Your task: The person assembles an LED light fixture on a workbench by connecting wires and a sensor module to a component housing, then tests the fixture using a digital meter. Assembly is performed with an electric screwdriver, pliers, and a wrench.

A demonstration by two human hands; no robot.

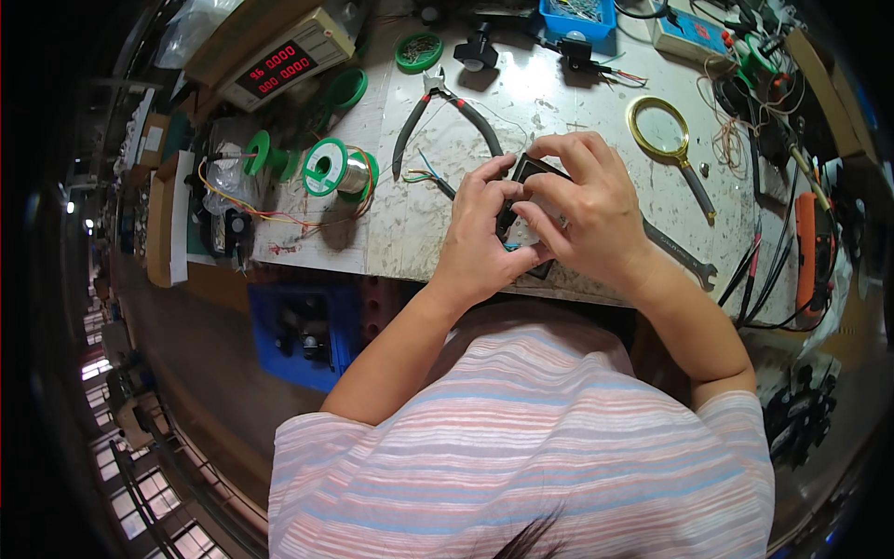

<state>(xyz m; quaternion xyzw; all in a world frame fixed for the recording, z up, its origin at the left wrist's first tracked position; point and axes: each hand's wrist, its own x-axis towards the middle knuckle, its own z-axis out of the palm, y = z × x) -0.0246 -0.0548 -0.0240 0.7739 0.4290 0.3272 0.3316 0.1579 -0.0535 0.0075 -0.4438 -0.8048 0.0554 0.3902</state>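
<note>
At the table's near edge my left hand (480, 226) is closed around the side of a small black rectangular case (529, 169), which is mostly hidden by my fingers. My right hand (593, 207) bends over the same case with thumb and fingers drawn together; whatever they pinch is hidden. A black cable (445, 188) with bare coloured wire ends sticks out by my left fingers. Beyond it lie cutting pliers (456, 110) with dark handles, jaws pointing away. A wrench (678, 253) lies flat, partly under my right wrist.
Left stand a solder wire spool (341, 170) and a red-digit power supply (287, 65). A brass-rimmed magnifying glass (659, 128) lies right, near an orange multimeter (812, 252) and loose cables. Farther back are a green dish (418, 52) and a blue bin (577, 19).
</note>
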